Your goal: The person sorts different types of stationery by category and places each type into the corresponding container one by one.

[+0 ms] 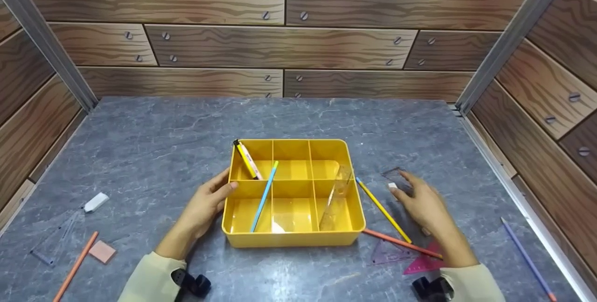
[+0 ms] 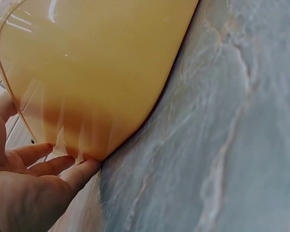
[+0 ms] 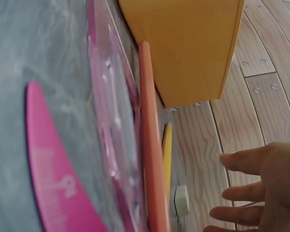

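A yellow compartment box (image 1: 294, 240) stands mid-table. My left hand (image 1: 204, 206) grips its left side, thumb over the rim; the left wrist view shows several fingers (image 2: 82, 175) against the outer wall. Inside are a yellow-and-black pen-like item (image 1: 247, 161) beside a pale pink-white one, a blue pencil (image 1: 264, 197) leaning across a divider, and a clear ruler (image 1: 335, 199). My right hand (image 1: 424, 203) hovers to the right, fingers spread, holding nothing. Near its fingertips are a small white eraser (image 3: 181, 200) and a clear, dark-edged piece (image 1: 392, 172).
Right of the box lie a yellow pencil (image 1: 383, 209), an orange pencil (image 1: 403, 244), a purple set square (image 1: 389, 253), a pink set square (image 1: 415, 264) and a lilac pencil (image 1: 527, 255). At left lie a white eraser (image 1: 96, 202), a pink eraser (image 1: 101, 252) and another orange pencil (image 1: 76, 266).
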A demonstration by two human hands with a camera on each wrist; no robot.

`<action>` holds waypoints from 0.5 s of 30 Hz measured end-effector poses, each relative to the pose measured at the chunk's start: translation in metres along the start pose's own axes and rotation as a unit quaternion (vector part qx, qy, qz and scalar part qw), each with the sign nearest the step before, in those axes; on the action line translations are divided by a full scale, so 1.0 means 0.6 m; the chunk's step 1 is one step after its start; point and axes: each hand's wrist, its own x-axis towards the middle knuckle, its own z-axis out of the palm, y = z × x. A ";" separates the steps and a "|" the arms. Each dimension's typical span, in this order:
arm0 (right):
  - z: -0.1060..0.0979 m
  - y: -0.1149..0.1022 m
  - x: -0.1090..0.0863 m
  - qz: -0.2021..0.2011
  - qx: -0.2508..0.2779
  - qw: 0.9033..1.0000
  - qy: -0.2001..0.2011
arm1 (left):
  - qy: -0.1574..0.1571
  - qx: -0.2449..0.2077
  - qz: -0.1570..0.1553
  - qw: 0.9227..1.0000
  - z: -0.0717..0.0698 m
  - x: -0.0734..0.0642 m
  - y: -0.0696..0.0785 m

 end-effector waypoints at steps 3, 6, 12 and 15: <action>0.002 0.006 0.002 0.010 -0.016 1.000 -0.011 | 0.003 0.004 -0.004 1.000 0.001 -0.001 0.000; 0.004 0.011 0.003 0.018 -0.026 0.999 -0.015 | 0.001 0.004 -0.007 1.000 0.002 -0.002 0.000; 0.005 0.016 0.003 0.027 -0.036 0.999 -0.012 | -0.013 0.011 -0.012 1.000 0.007 -0.004 0.001; 0.007 0.016 0.002 0.033 -0.039 0.999 -0.014 | -0.018 0.014 -0.015 1.000 0.009 -0.003 0.003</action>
